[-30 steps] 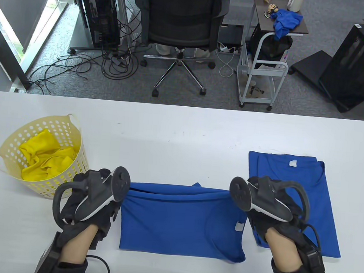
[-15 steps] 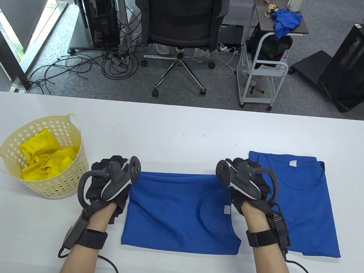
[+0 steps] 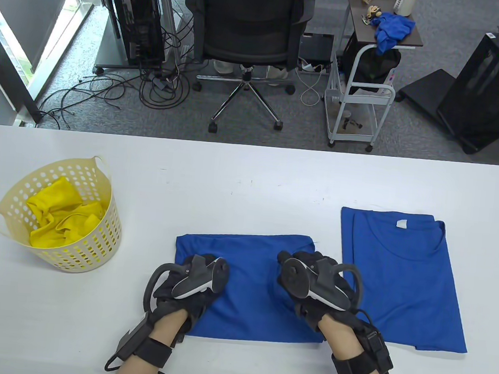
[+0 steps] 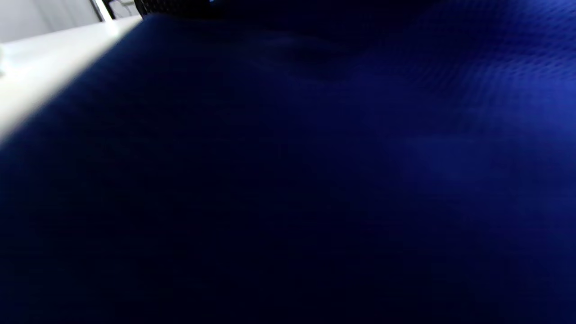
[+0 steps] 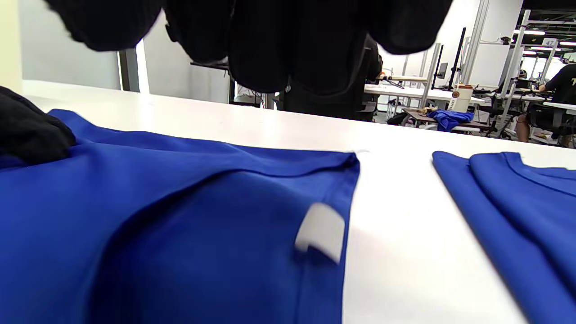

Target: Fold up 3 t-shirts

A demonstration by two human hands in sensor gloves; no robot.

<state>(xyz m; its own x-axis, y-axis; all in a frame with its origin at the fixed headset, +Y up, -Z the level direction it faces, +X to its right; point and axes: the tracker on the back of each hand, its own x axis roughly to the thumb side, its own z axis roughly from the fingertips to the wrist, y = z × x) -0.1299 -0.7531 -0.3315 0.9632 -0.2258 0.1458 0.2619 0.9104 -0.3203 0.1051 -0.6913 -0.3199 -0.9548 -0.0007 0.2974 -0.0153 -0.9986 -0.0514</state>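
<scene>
Since half a second ago, both hands have been drawn back from the far corners of the blue t-shirt onto its top, and the shirt is now laid folded flat.

From the table view, the left hand is seen resting on the shirt's left part and the right hand on its right part, each under its tracker. Whether the fingers are straight or curled cannot be told from this view, as they are hidden beneath the trackers. The shirt is placed at the near middle of the white desk. A second folded blue t-shirt is laid just beside it on the right, apart from it. A yellow perforated basket holding a crumpled yellow garment is set at the left of the desk.

From the left wrist view, almost the whole picture is filled by dark blue fabric; a strip of desk is seen at the upper left.

From the right wrist view, gloved fingers are seen hanging above the shirt, held off the fabric and gripping nothing. A white neck label is seen near the shirt's right edge, and the second shirt is seen further right.
</scene>
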